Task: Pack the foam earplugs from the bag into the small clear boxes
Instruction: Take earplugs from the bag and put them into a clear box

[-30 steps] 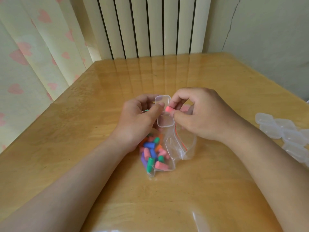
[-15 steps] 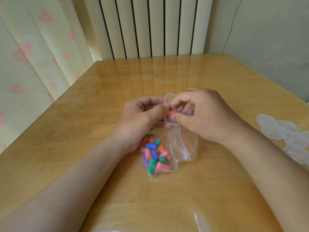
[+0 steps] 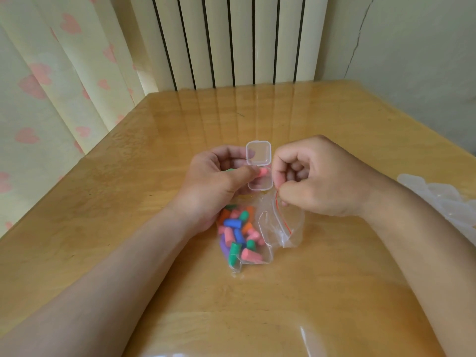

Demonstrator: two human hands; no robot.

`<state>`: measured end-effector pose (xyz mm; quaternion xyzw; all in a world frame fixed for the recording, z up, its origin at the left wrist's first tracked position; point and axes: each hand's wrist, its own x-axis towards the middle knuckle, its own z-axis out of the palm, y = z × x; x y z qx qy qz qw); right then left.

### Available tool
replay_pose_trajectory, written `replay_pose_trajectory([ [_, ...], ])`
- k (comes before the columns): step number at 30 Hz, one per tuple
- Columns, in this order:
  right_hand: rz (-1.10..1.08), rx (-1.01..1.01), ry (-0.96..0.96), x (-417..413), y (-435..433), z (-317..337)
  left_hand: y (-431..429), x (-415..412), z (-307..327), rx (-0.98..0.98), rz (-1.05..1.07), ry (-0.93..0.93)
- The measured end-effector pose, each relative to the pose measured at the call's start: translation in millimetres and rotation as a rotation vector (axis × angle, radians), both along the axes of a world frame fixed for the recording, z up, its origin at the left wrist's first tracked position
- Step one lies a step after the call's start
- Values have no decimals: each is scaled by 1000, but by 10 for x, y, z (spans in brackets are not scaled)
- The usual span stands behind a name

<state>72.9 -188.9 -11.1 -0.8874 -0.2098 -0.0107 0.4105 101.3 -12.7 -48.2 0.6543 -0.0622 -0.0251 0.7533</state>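
Observation:
My left hand (image 3: 213, 181) holds a small clear box (image 3: 260, 182) with its hinged lid (image 3: 258, 153) standing open, the thumb pressing a pink earplug (image 3: 263, 172) at the box's rim. A bit of green shows under the left fingers. My right hand (image 3: 319, 176) is closed, pinching the red-lined mouth of the clear zip bag (image 3: 280, 222) beside the box. The bag lies on the wooden table (image 3: 154, 150) below both hands, with several coloured foam earplugs (image 3: 237, 233) bunched in its left end.
A cluster of several more small clear boxes (image 3: 443, 199) lies at the table's right edge behind my right forearm. A radiator (image 3: 231, 42) and a heart-print curtain (image 3: 51, 73) stand beyond the table's far and left edges.
My right hand let go of the pink earplug at the box and dropped down to the bag's mouth. The box lid now stands fully open, and my left thumb holds the earplug.

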Motion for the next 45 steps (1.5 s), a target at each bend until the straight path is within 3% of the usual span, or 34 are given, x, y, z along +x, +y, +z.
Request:
replay_pose_trajectory([
  [7,95,-157,261,-27,-66,13,10,-12,45,-30,-3,14],
  [12,157,-273,324,-59,-11,15,5,-31,48,-48,-30,26],
  [37,164,-327,224,-114,133,-46,8,4,-5,49,-35,-8],
  [45,41,-173,210,-79,51,10,1,-12,11,34,-9,3],
])
